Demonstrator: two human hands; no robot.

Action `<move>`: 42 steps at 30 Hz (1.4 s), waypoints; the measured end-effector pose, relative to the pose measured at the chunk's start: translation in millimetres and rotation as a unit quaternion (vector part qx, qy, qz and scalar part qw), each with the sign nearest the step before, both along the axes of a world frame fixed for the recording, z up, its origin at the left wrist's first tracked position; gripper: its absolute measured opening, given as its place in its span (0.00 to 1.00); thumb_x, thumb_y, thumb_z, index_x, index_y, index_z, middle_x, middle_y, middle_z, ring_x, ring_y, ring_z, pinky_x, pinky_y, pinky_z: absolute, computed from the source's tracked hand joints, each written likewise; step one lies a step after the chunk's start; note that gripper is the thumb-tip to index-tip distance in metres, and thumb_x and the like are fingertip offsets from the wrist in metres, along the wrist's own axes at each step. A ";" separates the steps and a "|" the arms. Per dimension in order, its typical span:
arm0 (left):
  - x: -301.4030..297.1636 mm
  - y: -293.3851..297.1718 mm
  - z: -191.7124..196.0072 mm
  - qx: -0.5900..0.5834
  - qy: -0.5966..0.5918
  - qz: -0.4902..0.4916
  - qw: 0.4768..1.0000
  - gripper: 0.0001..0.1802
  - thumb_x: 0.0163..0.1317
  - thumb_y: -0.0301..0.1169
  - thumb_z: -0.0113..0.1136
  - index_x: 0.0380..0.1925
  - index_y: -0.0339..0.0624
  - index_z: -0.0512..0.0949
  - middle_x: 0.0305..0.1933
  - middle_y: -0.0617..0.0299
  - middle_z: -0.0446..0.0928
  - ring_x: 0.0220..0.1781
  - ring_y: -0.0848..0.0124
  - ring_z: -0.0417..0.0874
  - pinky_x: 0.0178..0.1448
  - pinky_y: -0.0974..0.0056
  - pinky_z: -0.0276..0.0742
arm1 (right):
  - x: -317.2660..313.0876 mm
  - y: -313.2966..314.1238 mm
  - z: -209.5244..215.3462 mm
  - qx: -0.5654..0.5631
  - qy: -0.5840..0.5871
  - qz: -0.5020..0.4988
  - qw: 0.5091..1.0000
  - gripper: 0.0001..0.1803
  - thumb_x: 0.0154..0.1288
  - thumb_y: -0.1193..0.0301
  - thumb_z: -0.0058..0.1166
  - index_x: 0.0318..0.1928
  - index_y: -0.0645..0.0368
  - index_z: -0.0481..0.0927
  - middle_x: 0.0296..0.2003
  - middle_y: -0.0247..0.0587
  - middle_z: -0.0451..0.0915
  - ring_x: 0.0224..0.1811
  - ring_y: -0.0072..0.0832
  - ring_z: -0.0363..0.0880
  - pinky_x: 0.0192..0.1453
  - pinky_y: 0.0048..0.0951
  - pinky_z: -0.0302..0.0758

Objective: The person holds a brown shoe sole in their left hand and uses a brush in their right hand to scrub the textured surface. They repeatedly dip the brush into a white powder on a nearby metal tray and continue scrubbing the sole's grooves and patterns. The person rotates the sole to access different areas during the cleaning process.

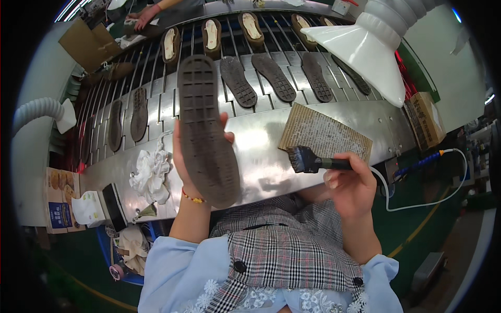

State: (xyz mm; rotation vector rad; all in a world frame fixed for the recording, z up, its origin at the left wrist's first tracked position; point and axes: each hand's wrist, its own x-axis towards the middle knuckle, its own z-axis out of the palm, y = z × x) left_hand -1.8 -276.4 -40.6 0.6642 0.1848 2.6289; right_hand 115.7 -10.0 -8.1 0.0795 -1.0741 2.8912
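A dark brown shoe sole stands raised in my left hand, its gridded face toward me and the fingers wrapped round its edges. My right hand pinches the black handle of a brush; its dark, clumped bristles point left, toward the sole but apart from it. Behind the brush, a piece of corrugated cardboard with whitish smears lies on the metal table. A crumpled white cloth rests left of my left hand.
Several dark soles lie on the slatted conveyor beyond the table, with shoe uppers behind them. White duct hoods hang at the right and left. Cardboard boxes stand at the right and left. Another person's hand shows far left.
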 end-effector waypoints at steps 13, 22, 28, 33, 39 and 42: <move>47.6 53.7 17.6 -0.135 0.022 0.119 0.984 0.33 0.75 0.54 0.26 0.72 0.47 0.52 0.66 0.43 0.65 0.52 0.63 0.79 0.56 0.61 0.77 | 38.9 -62.3 52.8 0.572 0.429 -0.149 0.684 0.21 0.50 0.80 0.64 0.47 0.68 0.79 0.35 0.49 0.83 0.30 0.37 0.83 0.33 0.29 0.79; 40.5 54.1 24.9 -0.090 0.040 0.225 0.969 0.33 0.74 0.53 0.29 0.71 0.45 0.52 0.67 0.42 0.64 0.53 0.58 0.81 0.48 0.64 0.84 | 29.5 -55.2 43.6 0.559 0.383 -0.151 0.719 0.20 0.48 0.80 0.65 0.45 0.69 0.80 0.35 0.52 0.83 0.31 0.38 0.84 0.33 0.30 0.80; 32.9 40.3 32.0 -0.031 0.045 0.170 0.984 0.34 0.74 0.54 0.25 0.69 0.44 0.58 0.66 0.44 0.67 0.55 0.58 0.80 0.52 0.60 0.83 | 38.1 -59.9 44.5 0.518 0.412 -0.098 0.743 0.20 0.48 0.80 0.64 0.46 0.67 0.80 0.35 0.48 0.84 0.31 0.36 0.83 0.32 0.28 0.79; 34.6 47.9 49.6 -0.094 -0.053 0.322 0.940 0.34 0.73 0.55 0.27 0.65 0.43 0.65 0.63 0.48 0.71 0.59 0.56 0.77 0.63 0.55 0.76 | 33.5 -59.8 39.4 0.565 0.399 -0.109 0.714 0.21 0.50 0.79 0.64 0.47 0.67 0.80 0.35 0.49 0.83 0.30 0.35 0.83 0.31 0.28 0.79; 20.7 30.2 36.8 -0.066 -0.020 0.234 0.970 0.38 0.71 0.60 0.30 0.60 0.39 0.71 0.56 0.55 0.76 0.58 0.57 0.77 0.65 0.55 0.73 | 27.3 -59.1 33.1 0.571 0.370 -0.151 0.717 0.23 0.48 0.80 0.64 0.49 0.67 0.80 0.33 0.47 0.83 0.28 0.34 0.81 0.30 0.29 0.78; 21.6 28.2 36.9 -0.086 -0.054 0.236 0.966 0.38 0.70 0.60 0.31 0.59 0.38 0.71 0.54 0.56 0.77 0.58 0.56 0.76 0.64 0.56 0.73 | 40.9 -65.7 42.8 0.523 0.423 -0.080 0.736 0.22 0.47 0.81 0.63 0.48 0.66 0.80 0.32 0.46 0.83 0.28 0.35 0.81 0.30 0.29 0.77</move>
